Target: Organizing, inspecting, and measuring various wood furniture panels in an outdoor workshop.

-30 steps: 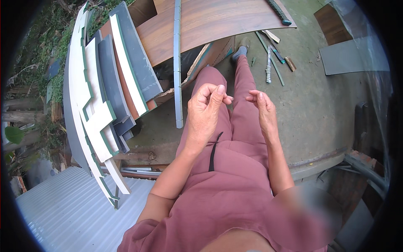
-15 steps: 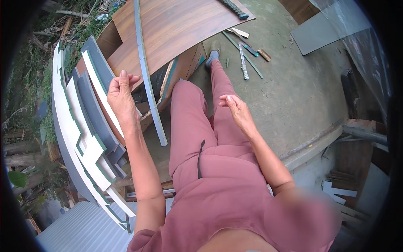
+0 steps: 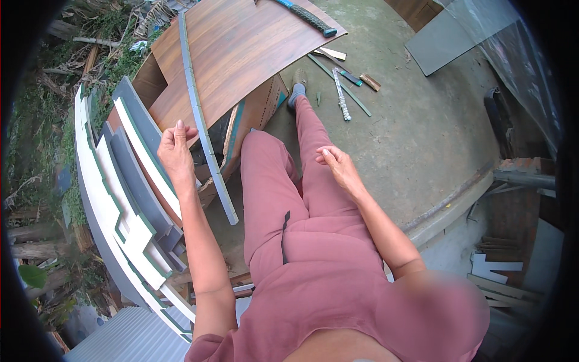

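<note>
My left hand (image 3: 176,154) is raised beside a long narrow grey strip (image 3: 205,136), thumb up and fingers curled in, with nothing seen in it. The strip, marked by crosswise lines, slants over a brown wood-grain board (image 3: 241,51) and past its near edge. My right hand (image 3: 339,169) hovers over my right thigh with its fingers bent in and nothing visible in them. A hammer (image 3: 310,19) with a blue and black handle lies on the board's far right part. Under the board stands a cardboard box (image 3: 256,114).
White and dark grey panels (image 3: 129,166) lean in a stack at the left, beside plants. On the concrete floor lie a knife-like tool with a wrapped handle (image 3: 344,108), thin green strips and a wood piece (image 3: 370,82). A grey panel (image 3: 437,47) and clear plastic sheeting (image 3: 512,66) are at the far right.
The view has shifted slightly, so the board, strip and floor tools sit lower and more to the left, and more of the hammer shows. Both hands keep nearly the same pose.
</note>
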`<action>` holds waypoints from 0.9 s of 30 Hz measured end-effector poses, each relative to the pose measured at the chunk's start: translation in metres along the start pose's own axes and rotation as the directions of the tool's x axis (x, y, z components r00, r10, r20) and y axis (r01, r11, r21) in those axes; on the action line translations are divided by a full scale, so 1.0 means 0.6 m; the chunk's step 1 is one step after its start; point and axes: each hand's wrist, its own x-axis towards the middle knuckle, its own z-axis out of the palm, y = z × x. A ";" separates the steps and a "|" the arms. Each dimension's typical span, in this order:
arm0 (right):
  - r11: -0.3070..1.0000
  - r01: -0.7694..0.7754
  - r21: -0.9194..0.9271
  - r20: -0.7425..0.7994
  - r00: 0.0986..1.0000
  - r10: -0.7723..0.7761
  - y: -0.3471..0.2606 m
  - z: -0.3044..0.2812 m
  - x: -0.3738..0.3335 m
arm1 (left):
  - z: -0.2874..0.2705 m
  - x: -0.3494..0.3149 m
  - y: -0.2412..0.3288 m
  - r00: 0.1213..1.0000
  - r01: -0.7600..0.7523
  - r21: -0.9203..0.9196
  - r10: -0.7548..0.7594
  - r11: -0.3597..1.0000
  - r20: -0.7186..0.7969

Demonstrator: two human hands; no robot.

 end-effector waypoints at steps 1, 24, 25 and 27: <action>1.000 -0.021 0.006 0.003 1.000 0.021 0.011 0.001 0.002 | -0.008 0.004 -0.010 1.000 -0.002 0.000 0.002 1.000 0.000; 0.984 -0.169 0.061 0.233 0.961 0.151 0.060 0.008 0.028 | -0.073 -0.114 -0.043 0.998 -0.061 0.125 0.063 0.990 -0.018; 0.985 -0.167 0.046 0.265 0.953 0.149 0.054 0.014 0.036 | -0.086 -0.126 -0.045 0.995 -0.020 0.148 0.035 0.989 -0.094; 0.990 -0.140 0.028 0.294 0.948 0.126 0.040 0.026 0.051 | -0.117 -0.142 -0.046 0.972 0.139 0.008 -0.135 0.990 -0.194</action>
